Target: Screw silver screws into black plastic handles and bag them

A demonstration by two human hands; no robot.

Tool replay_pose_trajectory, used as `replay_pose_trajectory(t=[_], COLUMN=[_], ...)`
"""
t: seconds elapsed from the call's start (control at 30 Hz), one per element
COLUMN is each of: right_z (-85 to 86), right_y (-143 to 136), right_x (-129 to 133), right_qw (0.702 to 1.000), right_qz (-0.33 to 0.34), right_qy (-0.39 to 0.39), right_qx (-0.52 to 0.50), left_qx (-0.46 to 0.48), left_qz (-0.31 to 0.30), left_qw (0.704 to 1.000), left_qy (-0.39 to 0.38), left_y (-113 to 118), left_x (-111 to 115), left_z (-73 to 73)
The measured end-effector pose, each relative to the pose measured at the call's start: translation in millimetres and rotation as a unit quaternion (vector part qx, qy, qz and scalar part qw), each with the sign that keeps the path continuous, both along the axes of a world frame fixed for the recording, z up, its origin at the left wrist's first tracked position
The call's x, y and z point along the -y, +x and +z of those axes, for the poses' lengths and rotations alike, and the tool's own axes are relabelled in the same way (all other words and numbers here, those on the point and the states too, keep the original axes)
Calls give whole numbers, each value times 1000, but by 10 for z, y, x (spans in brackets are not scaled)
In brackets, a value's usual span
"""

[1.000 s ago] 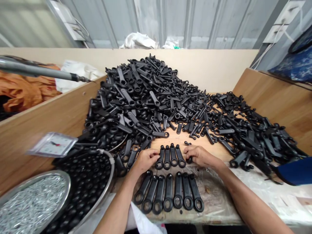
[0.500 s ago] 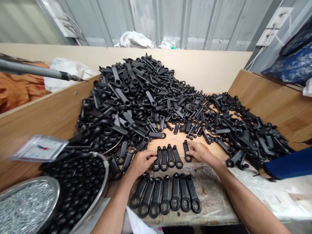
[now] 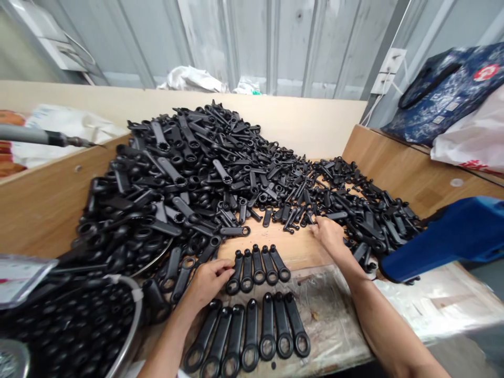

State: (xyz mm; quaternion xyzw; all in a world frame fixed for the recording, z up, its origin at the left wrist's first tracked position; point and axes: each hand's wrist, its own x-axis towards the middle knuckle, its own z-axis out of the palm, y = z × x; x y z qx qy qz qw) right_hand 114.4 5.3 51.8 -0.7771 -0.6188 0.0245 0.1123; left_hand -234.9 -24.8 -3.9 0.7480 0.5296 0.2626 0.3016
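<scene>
My left hand (image 3: 208, 281) is closed at the left end of an upper row of black ring-ended handles (image 3: 258, 265), its fingertips against the leftmost one. Below lies a second row of larger-looking black handles (image 3: 251, 336), rings toward me. My right hand (image 3: 329, 233) reaches to the near edge of the big pile of black parts (image 3: 220, 163); its fingertips touch parts there, and whether it grips one is unclear.
At the left stand a metal-rimmed basin (image 3: 136, 315) of round black parts and a bowl (image 3: 25, 357). A screwdriver-like tool (image 3: 51, 137) hangs upper left. A blue sleeve (image 3: 444, 239) reaches in from the right. Wooden boards (image 3: 394, 168) edge the pile.
My right hand has left the handle it was placing at the upper row's right end and moved up to the pile. That handle now lies in the row. The view has shifted right.
</scene>
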Motion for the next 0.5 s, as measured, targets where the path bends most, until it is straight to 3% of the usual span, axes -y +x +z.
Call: replay_pose_trajectory(t=[0.13,0.23,0.37,0.5], right_z=[-90,-43,37,-65], right_y=[44,29,-98,-313], right_x=[-115,-49,149,202], right_qw=[1000,999,984,960], right_qz=[3,37,167,263], right_qy=[-4,13,39,6], right_qx=[13,0,-50,-92], left_qx=[-4,-3,3,3], left_qz=[5,8,7,8], left_qw=[1000,1000,1000,1000], left_qy=[1,-2,-10,-12], left_y=[6,22,36,33], left_x=[-1,7,18,22], left_z=[7,29,41,30])
